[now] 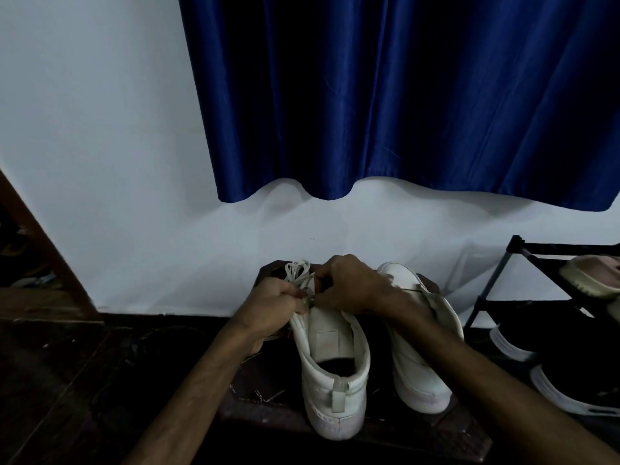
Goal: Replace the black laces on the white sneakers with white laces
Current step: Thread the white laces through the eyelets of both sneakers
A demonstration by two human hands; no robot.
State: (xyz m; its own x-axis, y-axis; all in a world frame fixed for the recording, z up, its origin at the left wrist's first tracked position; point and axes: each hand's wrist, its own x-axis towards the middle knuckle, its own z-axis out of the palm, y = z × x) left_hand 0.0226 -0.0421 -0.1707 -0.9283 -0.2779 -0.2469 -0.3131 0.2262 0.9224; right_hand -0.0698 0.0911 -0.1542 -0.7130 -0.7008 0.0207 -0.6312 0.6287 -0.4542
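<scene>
Two white sneakers stand on a dark low table (335, 434), heels toward me. Over the front of the left sneaker (332, 370) both hands meet. My left hand (271, 307) pinches a white lace (297, 271) at the shoe's left eyelet row; loose loops of that lace lie bunched beyond the toe. My right hand (349, 286) curls over the tongue area and pinches something small and dark there; I cannot tell what. The right sneaker (419, 360) stands beside it, partly under my right forearm. Thin dark strands, possibly black laces (258, 394), lie on the table at the left.
A black shoe rack (523, 263) stands at the right with a pale shoe (590, 276) on it and black shoes with white soles (570, 384) below. A blue curtain (402, 95) hangs on the white wall behind. Dark floor surrounds the table.
</scene>
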